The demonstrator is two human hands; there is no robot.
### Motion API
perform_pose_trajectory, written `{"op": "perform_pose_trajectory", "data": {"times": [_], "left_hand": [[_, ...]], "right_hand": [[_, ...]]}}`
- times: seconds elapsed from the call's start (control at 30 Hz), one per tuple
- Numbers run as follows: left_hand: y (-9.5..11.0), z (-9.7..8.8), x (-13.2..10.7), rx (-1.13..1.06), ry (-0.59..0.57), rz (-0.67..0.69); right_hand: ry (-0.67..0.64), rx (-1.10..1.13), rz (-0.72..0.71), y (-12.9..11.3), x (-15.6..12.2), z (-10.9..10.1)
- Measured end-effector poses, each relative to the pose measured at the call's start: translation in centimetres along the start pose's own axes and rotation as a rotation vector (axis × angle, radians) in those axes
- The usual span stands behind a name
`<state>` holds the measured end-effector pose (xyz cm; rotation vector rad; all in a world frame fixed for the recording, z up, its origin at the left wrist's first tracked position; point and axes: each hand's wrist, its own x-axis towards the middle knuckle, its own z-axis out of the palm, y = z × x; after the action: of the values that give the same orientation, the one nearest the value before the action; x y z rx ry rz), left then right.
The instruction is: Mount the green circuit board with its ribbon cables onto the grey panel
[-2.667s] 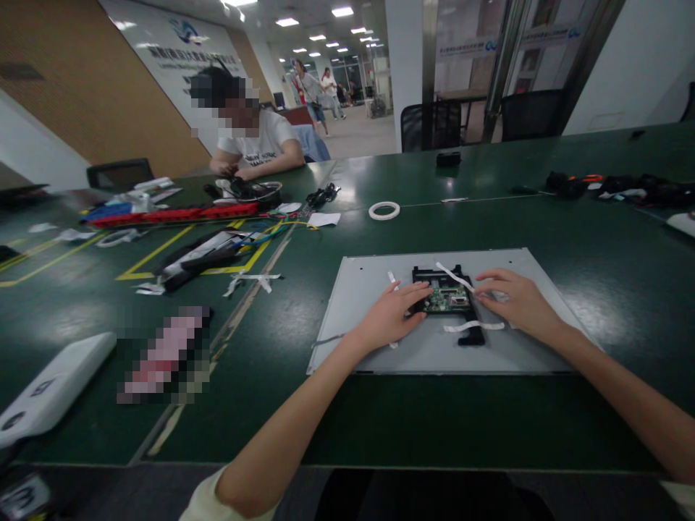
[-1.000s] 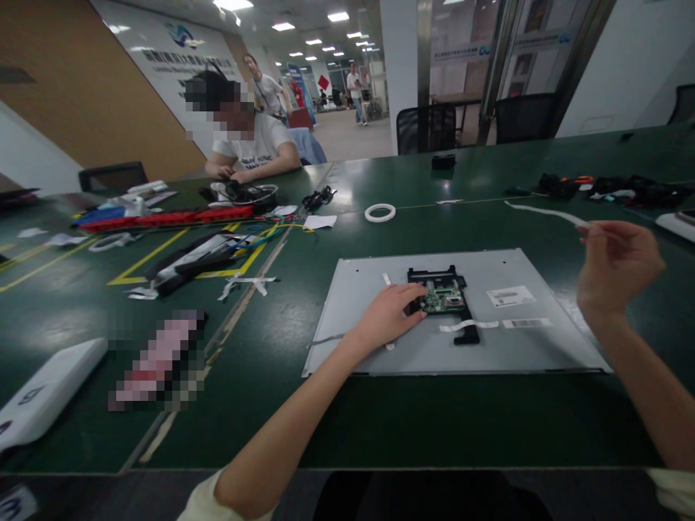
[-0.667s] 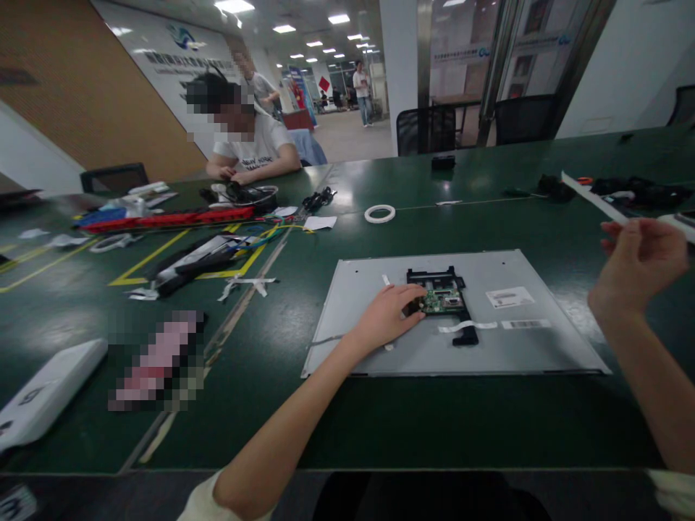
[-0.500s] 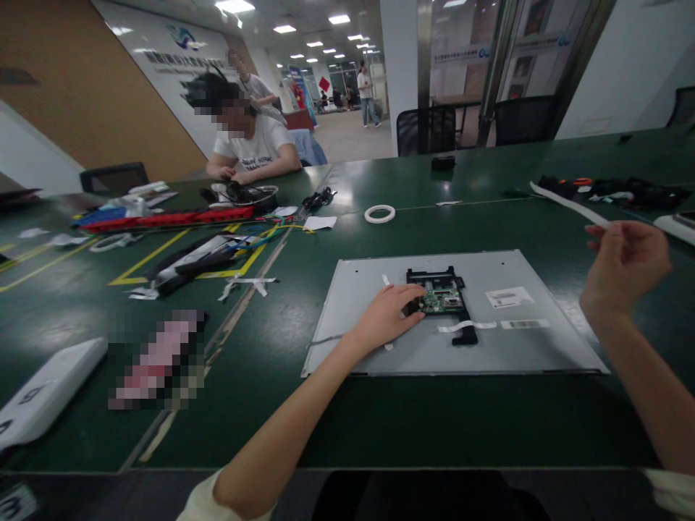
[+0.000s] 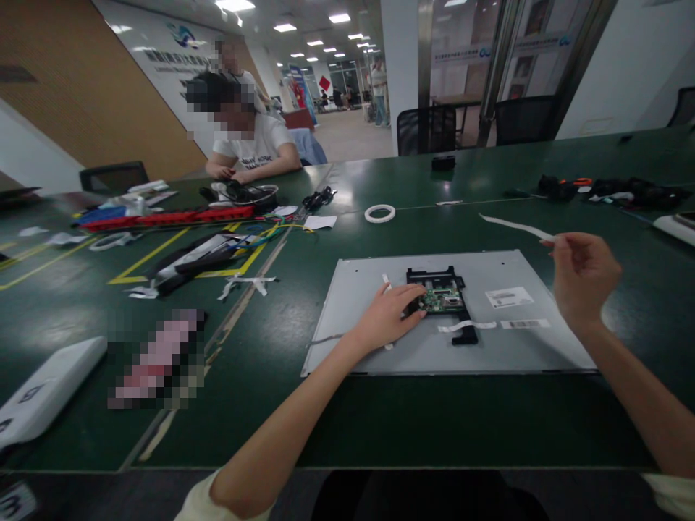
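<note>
A flat grey metal panel lies on the green table in front of me. On its middle sits a black bracket with a green circuit board. My left hand grips the bracket's left side, thumb and fingers apart around a part they hide. A short white tape piece crosses the bracket's lower leg onto the panel. Above the panel's right edge, my right hand pinches one end of a white tape strip; its free end points left.
A white tape roll lies beyond the panel. Cables and a red strip spread over the left side, near a black-and-white bundle. A white device is front left; black gear lies far right. A person sits opposite.
My right hand has moved left and slightly down, carrying the tape strip from beyond the panel's right side toward it. My left hand stays on the bracket.
</note>
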<state>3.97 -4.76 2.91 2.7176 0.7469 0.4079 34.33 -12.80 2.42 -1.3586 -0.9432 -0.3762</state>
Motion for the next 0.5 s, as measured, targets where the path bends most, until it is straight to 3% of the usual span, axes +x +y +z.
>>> {"op": "perform_pose_trajectory", "data": {"times": [0.13, 0.33, 0.5], "left_hand": [[0.0, 0.1, 0.1, -0.031, 0.055, -0.026], [-0.3, 0.0, 0.6, -0.251, 0.285, -0.061], [0.2, -0.1, 0.9, -0.394, 0.341, -0.225]], "right_hand": [[-0.174, -0.073, -0.091, -0.6, -1.5, 0.4], [-0.379, -0.066, -0.361, -2.1, -2.9, 0.8], [-0.486, 0.006, -0.439, -3.3, -3.6, 0.9]]}}
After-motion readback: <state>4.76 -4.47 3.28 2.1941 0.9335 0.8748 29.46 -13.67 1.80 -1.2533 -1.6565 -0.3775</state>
